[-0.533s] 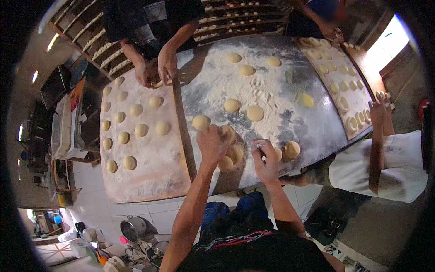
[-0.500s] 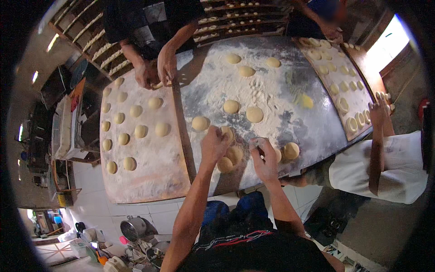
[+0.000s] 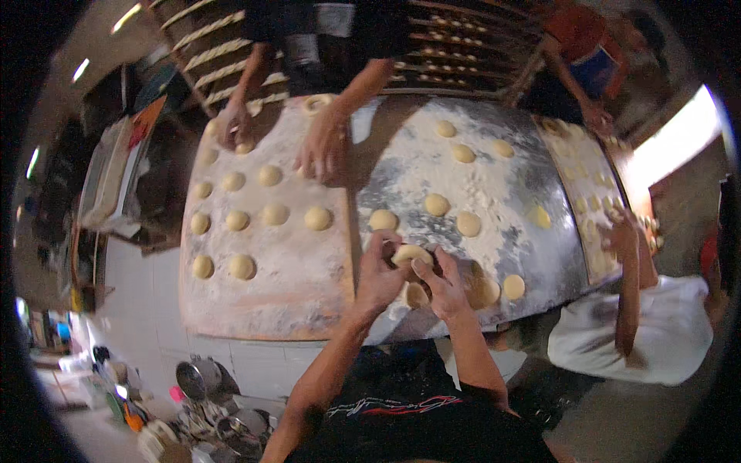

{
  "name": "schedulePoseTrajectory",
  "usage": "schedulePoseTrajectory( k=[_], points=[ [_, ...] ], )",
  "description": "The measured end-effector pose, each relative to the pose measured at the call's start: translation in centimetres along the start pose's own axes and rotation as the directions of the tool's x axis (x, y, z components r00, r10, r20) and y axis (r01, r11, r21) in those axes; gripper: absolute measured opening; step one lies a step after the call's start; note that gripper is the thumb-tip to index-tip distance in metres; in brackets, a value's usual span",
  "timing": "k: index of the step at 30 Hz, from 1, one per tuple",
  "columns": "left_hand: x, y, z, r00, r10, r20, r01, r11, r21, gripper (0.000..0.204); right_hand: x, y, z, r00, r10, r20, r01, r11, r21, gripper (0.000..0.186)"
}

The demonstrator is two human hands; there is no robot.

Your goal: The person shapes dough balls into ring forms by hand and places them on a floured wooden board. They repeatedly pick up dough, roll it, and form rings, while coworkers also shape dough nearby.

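Both my hands hold one piece of pale dough (image 3: pixel 411 255) just above the near edge of the floured metal tabletop (image 3: pixel 559 266). My left hand (image 3: pixel 380 272) is closed on its left side. My right hand (image 3: pixel 445 284) grips the right side, its thumb pressed on the dough. Below and between my hands lies a flattened dough piece (image 3: pixel 417 295), partly hidden. To the right of my right hand rest a wide flat dough piece (image 3: pixel 485 291) and a smaller dough round (image 3: pixel 514 287). Just beyond my left hand sits a dough ball (image 3: pixel 384 221), with another dough ball (image 3: pixel 468 224) farther right.
A floured wooden board (image 3: pixel 266 297) with rows of dough balls lies at left; a co-worker's hands (image 3: pixel 324 147) reach over it. At right, another board (image 3: pixel 579 185) carries shaped dough beside a person in a white shirt (image 3: pixel 633 332). Racks (image 3: pixel 440 54) stand behind.
My hands have come together on one dough piece; before, they were apart. The far co-worker's hands have separated over the left board. My view has shifted.
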State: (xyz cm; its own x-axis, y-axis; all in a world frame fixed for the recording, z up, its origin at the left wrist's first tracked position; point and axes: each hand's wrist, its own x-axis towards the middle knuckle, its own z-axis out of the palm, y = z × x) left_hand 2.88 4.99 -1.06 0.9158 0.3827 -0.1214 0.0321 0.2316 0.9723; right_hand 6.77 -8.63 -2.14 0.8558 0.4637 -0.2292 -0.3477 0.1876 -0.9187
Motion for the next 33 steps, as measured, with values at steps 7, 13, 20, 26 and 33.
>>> schedulePoseTrajectory(
  k=[7,13,20,26,33],
  points=[
    [-1.4,3.5,-3.7,0.987,-0.004,0.160,-0.077,0.864,0.498,0.064,2.4,-1.7,0.1,0.886,0.071,0.459,0.151,0.890,-0.430,0.040],
    [-0.2,1.1,-2.3,0.943,0.332,-0.017,-0.249,0.739,0.626,0.082,4.5,-2.6,1.5,0.809,-0.373,0.455,0.584,0.420,-0.695,0.041],
    [-0.6,-0.5,-0.5,0.952,-0.094,-0.291,0.002,0.954,-0.301,0.058,6.0,-2.8,-0.1,0.888,-0.015,0.460,0.408,0.488,-0.772,0.051],
    [-0.9,-1.3,1.6,0.604,0.255,-0.755,-0.255,0.960,0.120,0.053,3.9,-2.0,-0.4,0.801,0.168,0.575,-0.044,0.974,-0.223,0.065],
    [-2.3,-1.5,0.6,0.620,0.403,-0.673,-0.285,0.915,0.286,0.055,3.0,-2.8,2.5,0.756,0.143,0.639,-0.202,0.979,0.021,0.071]
  ],
)
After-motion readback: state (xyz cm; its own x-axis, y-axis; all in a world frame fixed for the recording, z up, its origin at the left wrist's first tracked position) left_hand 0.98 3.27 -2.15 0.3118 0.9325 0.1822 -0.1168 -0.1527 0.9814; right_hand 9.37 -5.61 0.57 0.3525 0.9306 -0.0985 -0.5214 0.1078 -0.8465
